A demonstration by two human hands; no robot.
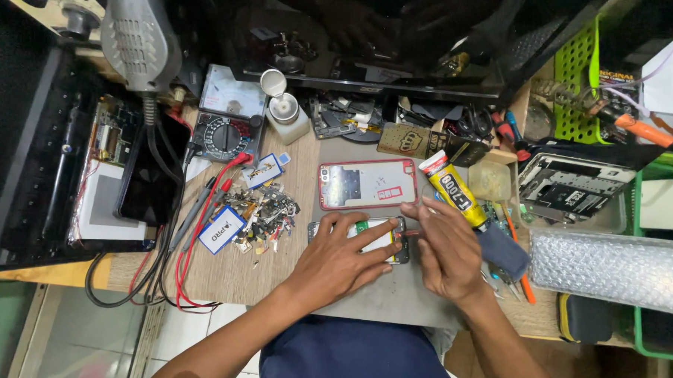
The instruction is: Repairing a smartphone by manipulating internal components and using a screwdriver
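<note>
My left hand (339, 263) lies flat on an opened phone (394, 241) with its inner parts exposed, pressing it to the grey work mat (392, 295). My right hand (448, 249) is at the phone's right edge, fingers pinched together on a small red-tipped tool (411, 232) that is mostly hidden. Just beyond the phone lies a red-rimmed phone back cover (366, 184), inside face up. A yellow and black glue tube (453, 190) lies right of that cover, above my right hand.
A pile of small phone parts (261, 212) sits left of the mat. A multimeter (225, 133) with red and black leads, a white bottle (285, 113), a disassembled phone in a tray (571, 186), bubble wrap (610, 262), screwdrivers and green baskets crowd the bench.
</note>
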